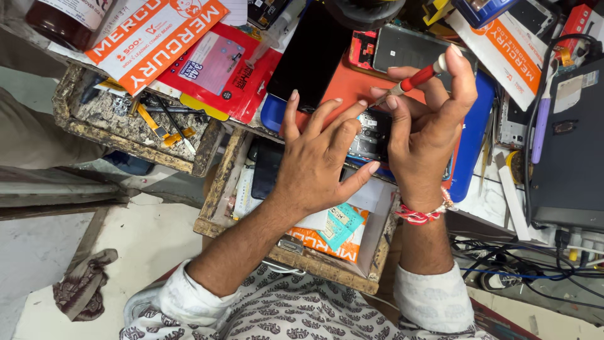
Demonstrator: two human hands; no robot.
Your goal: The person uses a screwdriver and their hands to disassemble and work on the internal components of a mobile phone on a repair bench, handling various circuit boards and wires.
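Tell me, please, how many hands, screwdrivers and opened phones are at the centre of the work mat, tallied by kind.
Hands: 2, the left hand steadying the phone and the right hand gripping the tool
Screwdrivers: 1, a red-handled screwdriver
Opened phones: 1, the opened phone, back off, on the orange mat
Total: 4

Was a phone repair bench: opened phone at centre, screwdriver, worn tool tray upper left, cables lower right.
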